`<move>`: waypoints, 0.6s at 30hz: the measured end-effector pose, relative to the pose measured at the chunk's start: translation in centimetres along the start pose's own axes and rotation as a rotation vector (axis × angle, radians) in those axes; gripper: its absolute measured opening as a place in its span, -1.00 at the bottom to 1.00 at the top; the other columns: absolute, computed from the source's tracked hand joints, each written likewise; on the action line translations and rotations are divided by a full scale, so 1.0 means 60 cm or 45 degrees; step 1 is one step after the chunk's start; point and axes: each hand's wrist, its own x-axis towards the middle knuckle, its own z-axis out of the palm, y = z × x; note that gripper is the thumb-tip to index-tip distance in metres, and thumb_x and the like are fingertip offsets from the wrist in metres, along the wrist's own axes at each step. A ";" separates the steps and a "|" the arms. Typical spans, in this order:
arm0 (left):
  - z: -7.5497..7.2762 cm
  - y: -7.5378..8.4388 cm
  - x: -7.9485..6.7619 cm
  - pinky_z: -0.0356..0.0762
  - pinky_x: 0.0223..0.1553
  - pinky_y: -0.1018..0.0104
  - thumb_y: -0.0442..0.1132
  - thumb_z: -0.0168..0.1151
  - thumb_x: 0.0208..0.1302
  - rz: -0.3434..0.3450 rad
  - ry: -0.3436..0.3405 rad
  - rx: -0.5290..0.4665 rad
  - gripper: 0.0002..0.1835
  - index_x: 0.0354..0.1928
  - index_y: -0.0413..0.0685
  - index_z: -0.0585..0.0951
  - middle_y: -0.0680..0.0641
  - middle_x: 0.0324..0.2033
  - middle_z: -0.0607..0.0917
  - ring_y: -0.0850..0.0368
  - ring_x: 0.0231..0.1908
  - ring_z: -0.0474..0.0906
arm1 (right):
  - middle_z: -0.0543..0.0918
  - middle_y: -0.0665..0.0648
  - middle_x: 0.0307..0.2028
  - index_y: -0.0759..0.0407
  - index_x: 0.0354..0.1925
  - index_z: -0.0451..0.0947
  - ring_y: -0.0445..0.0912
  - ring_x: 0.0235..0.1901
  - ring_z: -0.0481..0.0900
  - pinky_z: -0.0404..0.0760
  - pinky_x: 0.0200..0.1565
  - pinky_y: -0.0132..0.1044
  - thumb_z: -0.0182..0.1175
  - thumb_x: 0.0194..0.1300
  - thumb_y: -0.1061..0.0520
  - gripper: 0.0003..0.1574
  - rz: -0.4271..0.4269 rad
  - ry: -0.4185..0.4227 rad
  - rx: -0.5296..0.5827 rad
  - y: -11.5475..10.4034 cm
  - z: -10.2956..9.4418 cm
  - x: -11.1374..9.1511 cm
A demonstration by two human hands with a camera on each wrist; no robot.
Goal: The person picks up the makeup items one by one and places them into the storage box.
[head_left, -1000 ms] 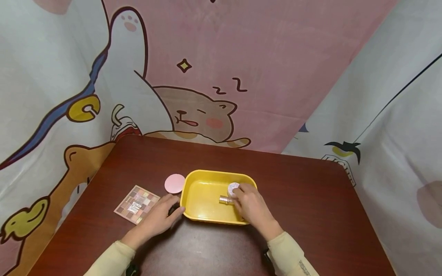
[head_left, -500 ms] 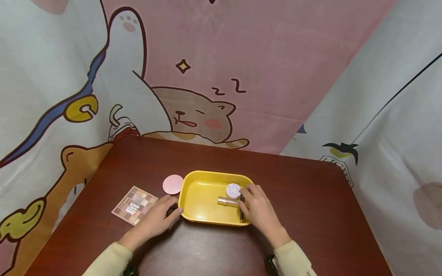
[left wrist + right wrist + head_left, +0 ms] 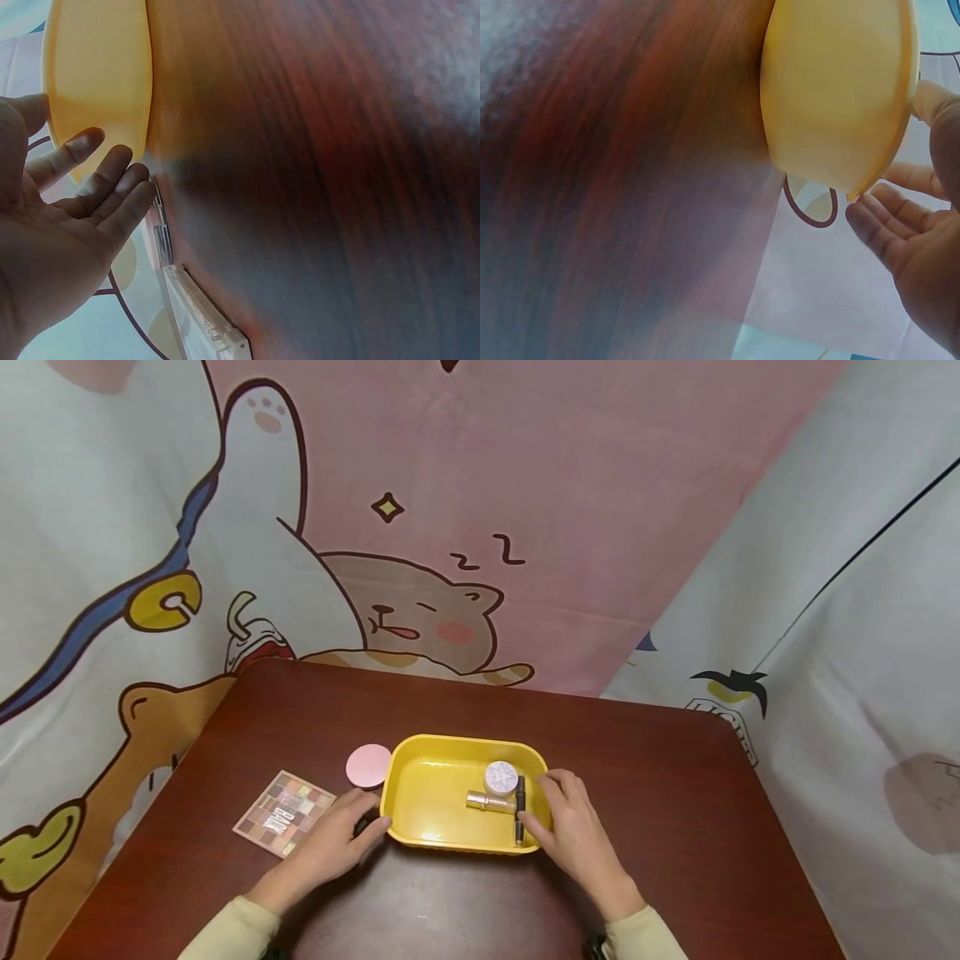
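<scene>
A yellow tray (image 3: 427, 802) stands between my hands. At its right end lie a round white case (image 3: 501, 777) with a star pattern, a pinkish-gold lipstick tube (image 3: 486, 802) and a slim black tube (image 3: 519, 827) partly across the lipstick's end. My left hand (image 3: 322, 852) is at the tray's left end, fingers loosely bent, thumb at the rim. At the right end is my right hand (image 3: 581, 843), its thumb over the rim and its fingertips close to the outer side; the right wrist view shows those fingers (image 3: 889, 214) relaxed. Neither hand holds any item.
A round pink compact (image 3: 369, 766) sits just left of the tray. Farther left, a square eyeshadow palette (image 3: 283, 812) lies partly behind my left hand. All stand on a dark red-brown table (image 3: 637, 752), with printed cloth (image 3: 570, 527) hanging behind it.
My right hand has let go of the black tube in the tray and moved right to the tray's end. The left hand stays by the left end. The head view has shifted slightly.
</scene>
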 end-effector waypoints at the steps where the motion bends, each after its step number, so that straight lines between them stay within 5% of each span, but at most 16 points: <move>1: 0.000 0.000 0.000 0.51 -0.11 0.22 -0.15 0.35 0.41 0.005 0.002 0.000 -0.93 -0.15 0.11 0.65 0.17 -0.20 0.57 0.25 -0.16 0.48 | 0.53 0.27 0.03 0.37 0.11 0.59 0.11 0.01 0.52 0.68 -0.04 -0.03 0.59 0.12 0.02 -0.29 0.003 0.009 0.009 0.001 0.000 -0.002; 10: -0.002 -0.001 0.000 0.52 -0.10 0.20 -0.16 0.36 0.40 -0.011 0.012 0.007 -0.93 -0.15 0.13 0.65 0.16 -0.20 0.58 0.26 -0.15 0.47 | 0.53 0.32 0.10 0.42 0.19 0.53 0.15 0.09 0.56 0.68 0.01 0.03 0.60 0.11 -0.04 -0.15 0.075 -0.005 0.047 0.002 0.001 -0.019; 18: 0.002 -0.003 0.000 0.52 -0.10 0.21 -0.17 0.37 0.39 0.004 0.002 0.004 -0.92 -0.15 0.14 0.65 0.20 -0.20 0.57 0.27 -0.16 0.48 | 0.52 0.31 0.20 0.38 0.35 0.41 0.17 0.20 0.54 0.62 0.13 0.10 0.57 0.13 -0.16 0.04 0.222 -0.147 0.128 0.003 -0.004 -0.040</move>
